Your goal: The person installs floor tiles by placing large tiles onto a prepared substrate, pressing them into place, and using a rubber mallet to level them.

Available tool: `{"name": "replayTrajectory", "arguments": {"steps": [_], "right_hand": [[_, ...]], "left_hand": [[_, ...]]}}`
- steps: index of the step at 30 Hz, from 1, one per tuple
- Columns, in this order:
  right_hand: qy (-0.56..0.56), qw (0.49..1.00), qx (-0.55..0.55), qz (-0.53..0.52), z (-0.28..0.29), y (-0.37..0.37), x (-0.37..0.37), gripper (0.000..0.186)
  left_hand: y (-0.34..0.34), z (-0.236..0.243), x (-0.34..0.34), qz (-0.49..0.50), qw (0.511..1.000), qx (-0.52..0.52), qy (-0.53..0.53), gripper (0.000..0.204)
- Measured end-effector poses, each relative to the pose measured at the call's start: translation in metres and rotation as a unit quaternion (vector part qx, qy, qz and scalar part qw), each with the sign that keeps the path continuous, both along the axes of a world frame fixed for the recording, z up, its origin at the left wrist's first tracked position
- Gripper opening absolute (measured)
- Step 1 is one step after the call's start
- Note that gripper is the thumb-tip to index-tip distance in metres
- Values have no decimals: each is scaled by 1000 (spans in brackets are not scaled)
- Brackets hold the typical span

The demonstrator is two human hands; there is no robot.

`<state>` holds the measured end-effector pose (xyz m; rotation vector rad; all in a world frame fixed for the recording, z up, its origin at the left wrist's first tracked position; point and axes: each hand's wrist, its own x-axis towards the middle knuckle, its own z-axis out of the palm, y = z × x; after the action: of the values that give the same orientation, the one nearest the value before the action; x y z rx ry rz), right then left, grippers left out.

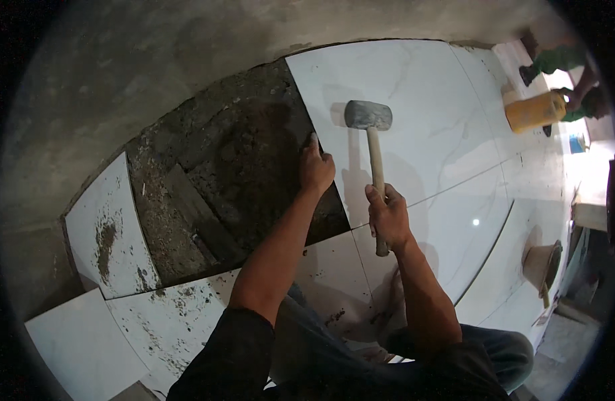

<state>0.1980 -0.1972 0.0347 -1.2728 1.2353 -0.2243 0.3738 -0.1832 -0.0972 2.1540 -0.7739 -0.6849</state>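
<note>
mallet (pixel 376 157) points its dark head toward 12 o'clock, above the large white tile (pixel 434 100) at 1 o'clock; the right hand (pixel 390 215), at 3 o'clock, has its grip wrapped around the pale handle, near its lower end. the left hand (pixel 316 168), toward 12 o'clock, stretches its index finger along the tile's 9 o'clock edge; whether that grip pinches anything underneath, i cannot tell. dark, rough mortar (pixel 247 144) spreads from that edge toward 10 o'clock, and a flat trowel-like tool (pixel 199 208) lies on it at 9 o'clock. a mortar-spattered tile (pixel 137 313) sits between 7 and 8 o'clock. a tan bucket (pixel 539 262) stands between 3 and 4 o'clock. at 2 o'clock, another person's hand (pixel 576 100) is at a yellow container (pixel 531 113).
</note>
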Motion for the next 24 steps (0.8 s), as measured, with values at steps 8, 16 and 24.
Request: {"name": "replayTrajectory", "arguments": {"steps": [8,16,24], "right_hand": [[8,1000,-6,11,-4,1,5,40],[-4,999,-36,-9,-14,-14,3,41],[-20,999,-24,-14,-6,-15,5,39]], "left_hand": [[-29,-13,72,-24,993,19,110,66],[-11,1,56,-141,980,98,-103,58],[29,30,7,-235,927,205,-210,50]]}}
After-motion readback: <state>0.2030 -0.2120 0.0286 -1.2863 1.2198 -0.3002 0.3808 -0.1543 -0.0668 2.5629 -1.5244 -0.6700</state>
